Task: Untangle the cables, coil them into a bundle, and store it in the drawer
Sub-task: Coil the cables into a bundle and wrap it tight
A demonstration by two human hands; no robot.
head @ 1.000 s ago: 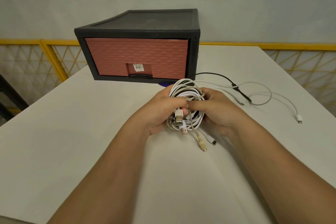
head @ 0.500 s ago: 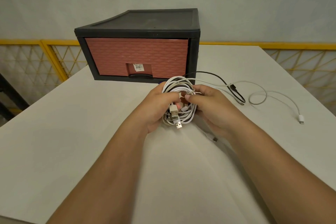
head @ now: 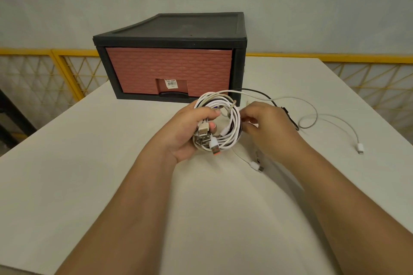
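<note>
Sticker (head: 171,83): you'll find it, white with a barcode, in the handle recess of the drawer (head: 169,67) front.
Print on it: too small for you to read.

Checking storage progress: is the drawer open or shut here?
Shut. The drawer front sits flush within its black frame; the cable bundle is outside it, gripped by the left hand.

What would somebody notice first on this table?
Probably the cable coil: a ring of white and dark cords gripped by the left hand and pinched by the right hand at centre. Behind it sits a black box with a shut reddish drawer, and loose cable ends trail to the right.
</note>
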